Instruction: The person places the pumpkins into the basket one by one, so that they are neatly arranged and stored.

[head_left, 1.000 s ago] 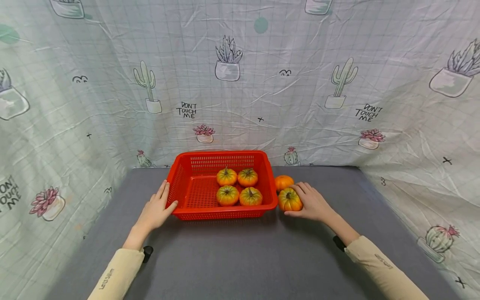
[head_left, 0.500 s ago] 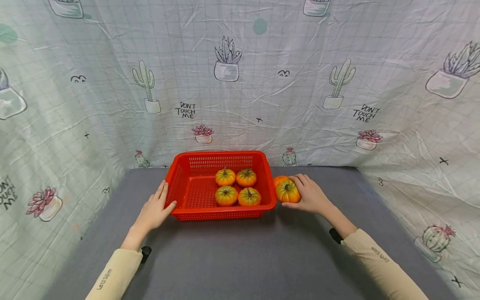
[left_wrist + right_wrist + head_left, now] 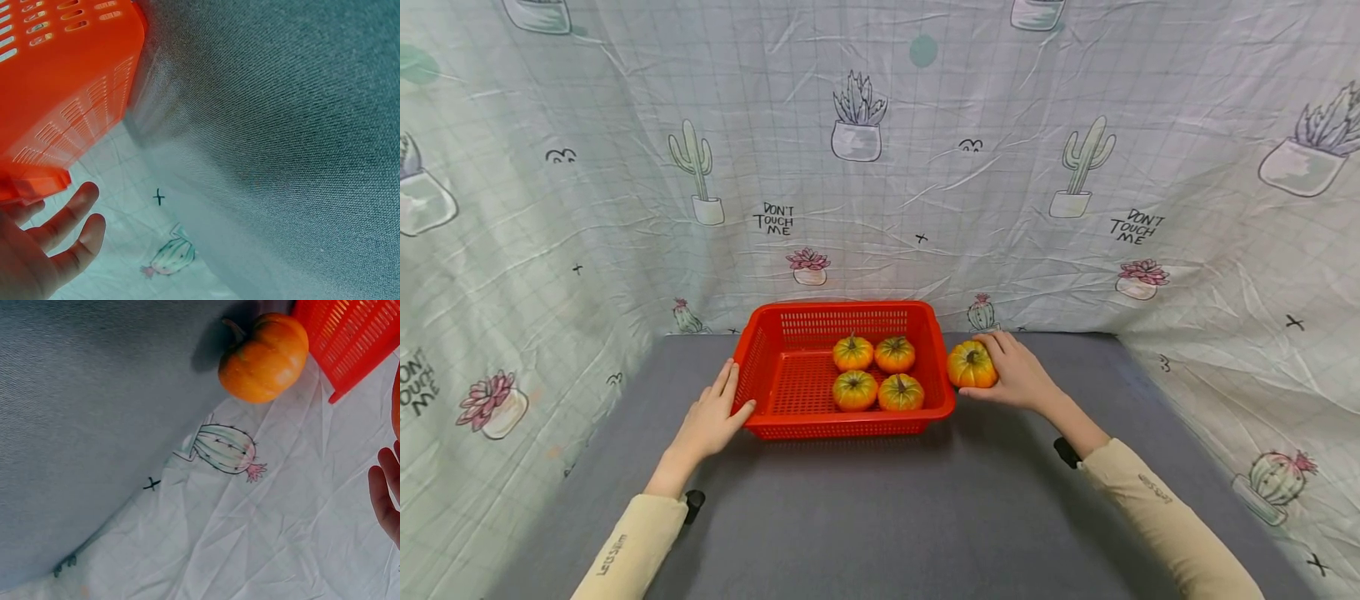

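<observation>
Right hand (image 3: pixel 1015 375) grips pumpkin (image 3: pixel 972 365) | left hand (image 3: pixel 706 421) uncurled against basket (image 3: pixel 842 422) | four pumpkins (image 3: pixel 854 392) walled inside; loose pumpkin (image 3: pixel 265 360) outside

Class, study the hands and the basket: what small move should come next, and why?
Probably lift the held pumpkin over the near side of the red basket: the right hand grips it just outside, four pumpkins already sit inside, the left part has room, and the left hand touches the opposite rim.
</observation>
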Demonstrator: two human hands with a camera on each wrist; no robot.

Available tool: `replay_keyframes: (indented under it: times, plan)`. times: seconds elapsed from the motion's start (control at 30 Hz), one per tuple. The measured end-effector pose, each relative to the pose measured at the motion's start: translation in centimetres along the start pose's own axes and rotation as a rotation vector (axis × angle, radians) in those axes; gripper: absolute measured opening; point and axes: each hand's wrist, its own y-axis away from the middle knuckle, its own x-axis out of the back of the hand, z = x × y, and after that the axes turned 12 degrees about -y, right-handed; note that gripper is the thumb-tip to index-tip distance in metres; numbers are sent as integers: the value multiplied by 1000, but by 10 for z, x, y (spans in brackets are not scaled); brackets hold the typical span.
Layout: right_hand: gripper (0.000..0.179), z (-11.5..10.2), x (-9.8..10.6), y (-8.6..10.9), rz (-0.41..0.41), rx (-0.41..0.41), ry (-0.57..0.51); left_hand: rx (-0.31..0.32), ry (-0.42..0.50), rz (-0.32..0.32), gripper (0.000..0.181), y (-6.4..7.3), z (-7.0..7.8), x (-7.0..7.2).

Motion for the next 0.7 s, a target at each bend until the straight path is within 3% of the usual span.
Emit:
replay_keyframes:
  times: [0.4,0.7]
  plan:
    - [78,-13,1,-24,-31,34,36,-2,-10,3,72,0,0,1]
    - [78,-19,-2,-37,-49,6,7,-1,-10,3,72,0,0,1]
